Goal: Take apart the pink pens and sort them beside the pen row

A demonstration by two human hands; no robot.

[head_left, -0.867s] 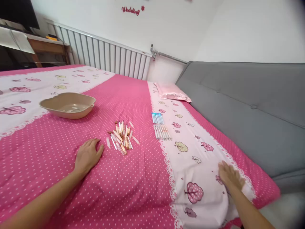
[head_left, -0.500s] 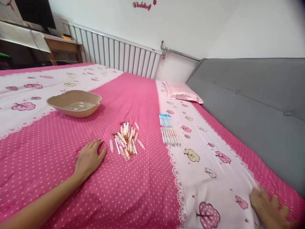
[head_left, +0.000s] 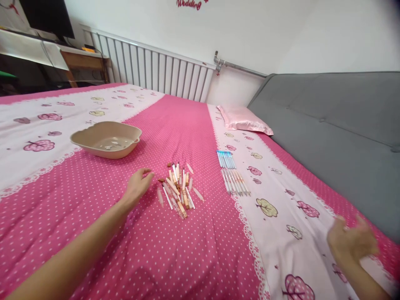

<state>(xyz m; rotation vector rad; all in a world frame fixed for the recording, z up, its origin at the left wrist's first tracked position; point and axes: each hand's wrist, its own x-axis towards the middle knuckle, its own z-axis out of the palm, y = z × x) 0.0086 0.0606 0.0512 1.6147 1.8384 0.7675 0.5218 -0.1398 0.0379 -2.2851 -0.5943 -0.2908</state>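
My left hand (head_left: 139,183) is just left of a loose pile of pens and slim sticks (head_left: 179,189), apart from it. Its thumb stands away from its bent fingers, with nothing visible between them. Pink, white and brown pieces lie crossed over one another in the pile. To the pile's right are a row of blue pens (head_left: 225,159) and, nearer me, a row of clear-and-pale pens (head_left: 235,182). My right hand (head_left: 352,241), slightly blurred, is over the bed's right side, open and with no object seen in it.
A beige plastic basin (head_left: 108,141) with small pieces inside sits beyond my left hand. The bed has a pink dotted cover (head_left: 193,258). A pink pillow (head_left: 246,120) lies by the grey headboard (head_left: 337,112). A radiator (head_left: 150,62) lines the wall.
My left hand has lifted from the cover and moved right and forward towards the pile. The right hand has risen from the bed's lower right. The view has shifted slightly.
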